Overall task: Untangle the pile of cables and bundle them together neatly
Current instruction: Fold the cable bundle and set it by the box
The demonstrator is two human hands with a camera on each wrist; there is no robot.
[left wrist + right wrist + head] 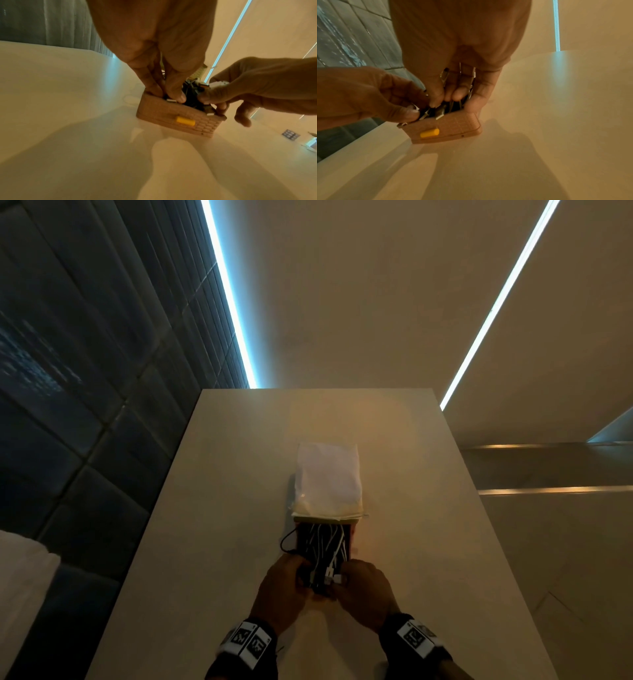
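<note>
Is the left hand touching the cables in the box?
Touching. The left wrist view shows the left hand's fingers pressed into the cables at the box's open top.

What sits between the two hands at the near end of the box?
In the head view, the plug ends of the white and black cables fill the gap between the left hand and right hand, over the woven-pattern box.

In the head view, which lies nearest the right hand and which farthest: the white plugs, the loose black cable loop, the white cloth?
1. White plugs, at the right hand's fingers.
2. Black cable loop, left side of the box.
3. White cloth, beyond the box, toward the table's far end.
</note>
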